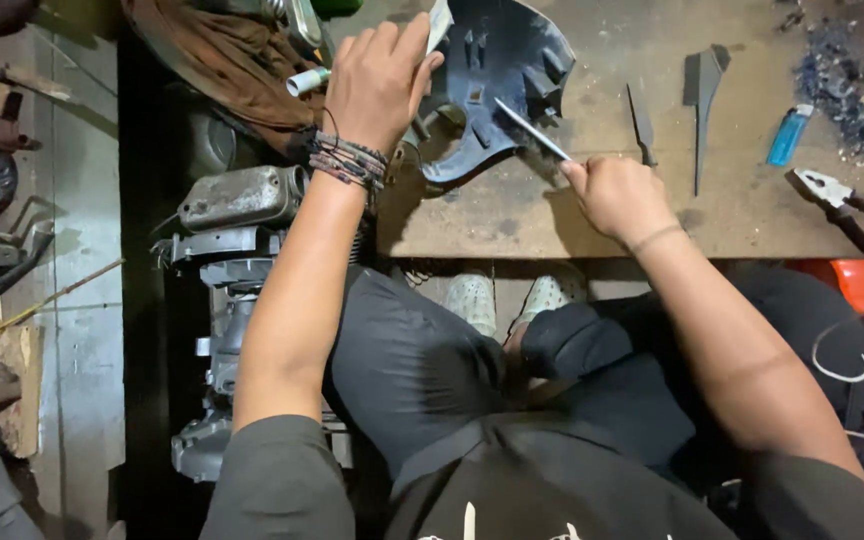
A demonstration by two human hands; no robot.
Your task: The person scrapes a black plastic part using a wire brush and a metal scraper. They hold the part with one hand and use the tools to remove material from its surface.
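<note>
Head view, looking down over a seated person's lap toward a low wooden board (652, 215) used as a work surface across the upper half of the frame.

At upper centre, a dark blue-grey moulded plastic part (497, 85), curved with ribs and cut-outs on its inner face, is lying on the board. It is gripped at its upper left edge by the left hand (377, 80), whose fingers are closed around that edge; several beaded bracelets (349, 160) are worn at that wrist. A pale scrap is seen between the fingertips and the part, but what it is cannot be told.

Just right of centre, the right hand (617, 195) is closed in a fist around the lower end of a thin metal blade (532, 130). The blade is angled up and to the left, and its tip is touching the lower right rim of the plastic part.

Further right on the board, two dark pointed plastic slivers (702, 100) are laid near each other, then a blue lighter (788, 135), with pliers (842, 200) at the right edge. Dark shavings (842, 80) are scattered at upper right.

At left, below the board's edge, a grey metal engine (237, 200) is seen on the floor.
</note>
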